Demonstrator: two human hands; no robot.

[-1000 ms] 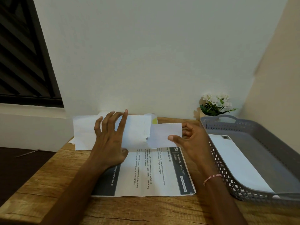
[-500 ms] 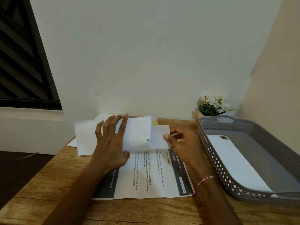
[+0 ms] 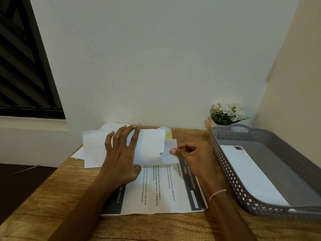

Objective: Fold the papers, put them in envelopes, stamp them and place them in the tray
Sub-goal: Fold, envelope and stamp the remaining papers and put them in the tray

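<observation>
White paper fills the space between my hands: an envelope (image 3: 149, 146) lies at the far side of the wooden desk (image 3: 52, 197), its torn-looking open end facing right. My left hand (image 3: 121, 160) rests across it with the fingers spread and the thumb tucked near its lower edge, pinning it flat rather than gripping. My right hand (image 3: 192, 157) sits just to the right of that opening, thumb and fingers pinched on a folded paper (image 3: 171, 150); most of the fold is already hidden inside the envelope, with only a short end showing between my fingertips and the mouth. A printed sheet (image 3: 165, 186) with dark bands and lines of text lies flat beneath both hands, nearer to me, partly covered by my left forearm. More blank white sheets (image 3: 93, 146) spread out under and to the left of the envelope. Something small and yellow (image 3: 168, 135) peeks from behind the envelope's far right corner; I cannot tell what it is. To my right, well apart from the hands, a grey perforated tray (image 3: 224, 153) holds one finished envelope (image 3: 250, 173) with a dark stamp at its far corner. A small plant with white flowers (image 3: 227, 112) stands behind the tray, against the wall.
</observation>
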